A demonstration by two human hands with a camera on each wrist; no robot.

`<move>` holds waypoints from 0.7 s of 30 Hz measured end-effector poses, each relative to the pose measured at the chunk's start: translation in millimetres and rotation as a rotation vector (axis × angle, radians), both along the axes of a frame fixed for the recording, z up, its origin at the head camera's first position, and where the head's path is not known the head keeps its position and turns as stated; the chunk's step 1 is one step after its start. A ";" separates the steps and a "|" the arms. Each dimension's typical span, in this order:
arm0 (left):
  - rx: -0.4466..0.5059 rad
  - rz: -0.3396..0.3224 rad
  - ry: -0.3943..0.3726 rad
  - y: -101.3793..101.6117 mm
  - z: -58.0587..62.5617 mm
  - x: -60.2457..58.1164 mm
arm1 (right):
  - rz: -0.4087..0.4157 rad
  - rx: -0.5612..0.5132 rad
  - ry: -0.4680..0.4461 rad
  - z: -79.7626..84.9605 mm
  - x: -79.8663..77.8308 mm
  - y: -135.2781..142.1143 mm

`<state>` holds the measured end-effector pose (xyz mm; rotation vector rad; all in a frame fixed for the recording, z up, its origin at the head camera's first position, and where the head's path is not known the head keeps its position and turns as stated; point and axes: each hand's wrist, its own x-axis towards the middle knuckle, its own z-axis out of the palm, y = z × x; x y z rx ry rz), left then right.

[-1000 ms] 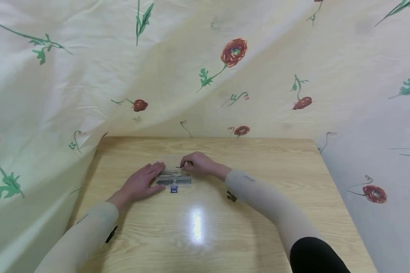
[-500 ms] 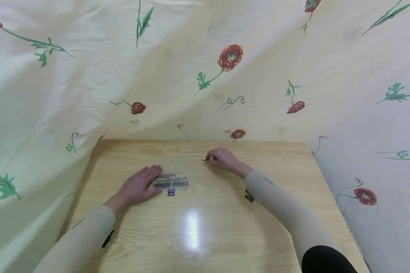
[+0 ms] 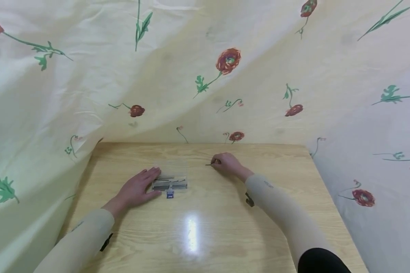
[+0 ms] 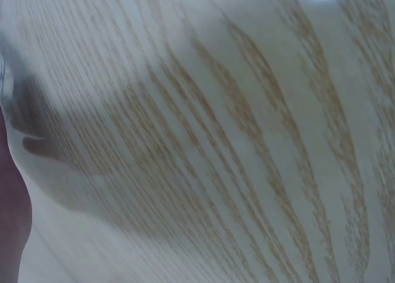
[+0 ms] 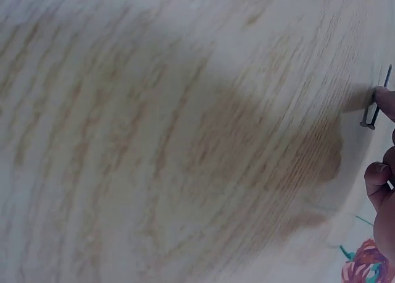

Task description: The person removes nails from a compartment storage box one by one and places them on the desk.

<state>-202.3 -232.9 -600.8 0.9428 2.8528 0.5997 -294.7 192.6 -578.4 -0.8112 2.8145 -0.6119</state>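
Near the far edge of the table point(image 3: 147, 235), the right hand point(image 3: 226, 163) pinches one nail point(image 5: 374, 117); the left hand point(image 3: 136, 188), fingers straight, touches one case point(image 3: 180, 190) (its nails point(image 3: 180, 186) too small to count) nearer the left edge.

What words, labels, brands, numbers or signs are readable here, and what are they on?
None can be read.
Blue tab on the clear box: pale marking, too small to read.
Left sleeve: faint dark mark, too blurred.
Right sleeve: similar dark mark, also too blurred.
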 end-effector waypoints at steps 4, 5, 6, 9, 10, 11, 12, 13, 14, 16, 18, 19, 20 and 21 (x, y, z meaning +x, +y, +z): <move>0.003 0.000 0.013 -0.3 -0.7 0.2 | -0.023 -0.010 -0.010 -0.1 -0.2 0.3; 0.003 0.001 0.016 -0.3 -0.7 0.2 | -0.023 -0.011 -0.009 0.6 -0.2 0.2; 0.005 0.000 0.024 -0.2 -0.7 0.3 | -0.023 -0.013 -0.009 1.5 -0.1 0.2; 0.017 0.002 0.039 -0.5 0.2 1.4 | -0.015 -0.016 -0.006 2.2 0.3 -0.6; 0.021 0.000 0.044 -0.4 0.6 1.7 | -0.011 -0.016 -0.003 2.1 0.1 -0.8; 0.025 0.000 0.048 -0.3 1.0 2.0 | -0.008 -0.015 -0.001 1.8 -0.2 -0.9; 0.027 0.001 0.048 -0.4 1.4 2.2 | -0.004 -0.012 0.000 1.2 -0.5 -0.9; 0.026 0.002 0.044 -0.3 1.6 2.2 | 0.001 -0.008 0.004 0.5 -0.9 -0.7; 0.020 0.003 0.042 -0.3 1.6 2.1 | 0.005 -0.006 0.007 -0.2 -1.3 -0.5; 0.007 0.004 0.034 -0.3 0.9 1.8 | 0.015 -0.002 0.011 -1.5 -1.6 -0.4; 0.001 0.005 0.028 -0.5 -0.3 1.5 | 0.022 -0.005 0.013 -1.8 -1.4 -0.3; -0.002 0.004 0.029 -0.6 -1.2 1.2 | 0.021 -0.005 0.016 -1.5 -1.1 -0.3; -0.002 0.004 0.031 -0.6 -2.0 1.0 | 0.019 -0.011 0.016 -1.0 -0.8 -0.6; 0.002 0.003 0.034 -0.7 -2.8 0.7 | 0.017 -0.016 0.015 -0.2 -0.4 -1.2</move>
